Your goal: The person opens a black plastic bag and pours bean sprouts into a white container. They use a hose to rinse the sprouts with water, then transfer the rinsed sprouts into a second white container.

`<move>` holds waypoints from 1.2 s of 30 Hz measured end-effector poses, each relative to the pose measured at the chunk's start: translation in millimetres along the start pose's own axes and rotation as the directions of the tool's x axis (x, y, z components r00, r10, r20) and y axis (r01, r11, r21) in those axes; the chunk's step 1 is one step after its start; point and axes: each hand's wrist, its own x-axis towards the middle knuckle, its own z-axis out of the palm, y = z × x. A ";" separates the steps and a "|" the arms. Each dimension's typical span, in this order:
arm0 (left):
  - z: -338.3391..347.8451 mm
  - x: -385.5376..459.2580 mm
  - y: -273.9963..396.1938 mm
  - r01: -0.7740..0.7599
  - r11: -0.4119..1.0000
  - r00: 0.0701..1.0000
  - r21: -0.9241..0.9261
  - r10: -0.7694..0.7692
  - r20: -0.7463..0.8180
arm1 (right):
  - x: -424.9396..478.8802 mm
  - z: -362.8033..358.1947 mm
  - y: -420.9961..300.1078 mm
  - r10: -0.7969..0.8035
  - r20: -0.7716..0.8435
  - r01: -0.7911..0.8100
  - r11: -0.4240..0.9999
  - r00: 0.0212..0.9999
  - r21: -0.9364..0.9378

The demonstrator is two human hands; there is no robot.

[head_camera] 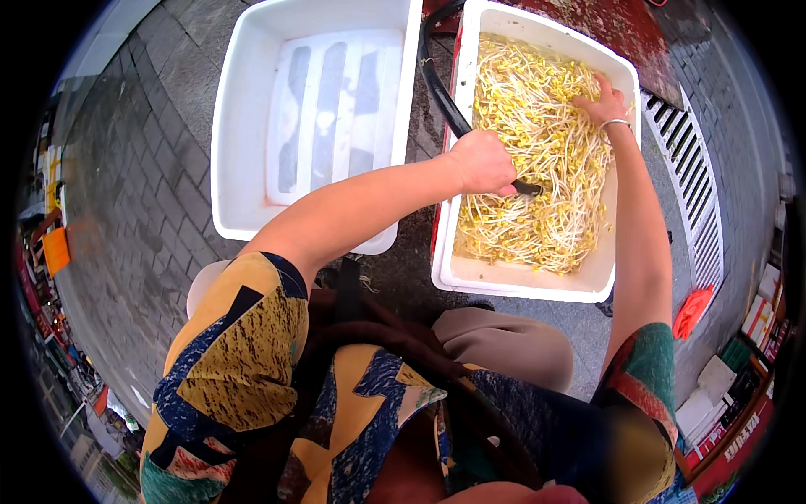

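Note:
A white foam box (526, 288) on the right holds bean sprouts (535, 132) with yellow heads, lying in water. My left hand (483, 162) is closed round a black rubber hose (446, 101), whose open end points down among the sprouts near the middle of the box. With a pale bangle at the wrist, my right hand (601, 104) reaches into the box at its upper right. Its fingers are spread over the sprouts and partly in them; whether it grips any cannot be told.
Left of the box stands a white plastic tub (242, 157) with a ribbed bottom. A drain grate (689, 170) runs along the paving at the right, with a red-orange bag (692, 312) at its lower end. Market goods line both far edges.

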 end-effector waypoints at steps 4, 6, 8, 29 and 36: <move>0.7 3.0 0.3 -0.009 1.000 1.000 -0.007 0.009 0.016 | 19.6 25.9 -24.5 0.087 0.247 -0.053 0.988 0.965 -0.142; 1.1 -1.3 -1.8 -0.012 1.000 1.000 -0.006 0.012 0.014 | -19.9 17.4 -72.4 0.053 0.280 0.025 0.963 0.959 -0.268; -7.1 -1.4 -1.4 -0.056 0.998 0.996 -0.019 0.057 0.065 | -56.1 5.7 -80.6 -0.075 0.333 0.175 0.943 0.940 -0.282; -9.5 2.2 -1.2 -0.252 0.968 0.955 -0.001 0.249 0.163 | -0.2 30.9 -51.4 0.256 -0.075 -0.253 0.966 0.964 0.048; -14.1 3.2 0.4 -0.226 0.973 0.952 -0.033 0.228 0.206 | -41.1 28.3 -106.7 0.062 0.095 -0.040 0.974 0.994 -0.223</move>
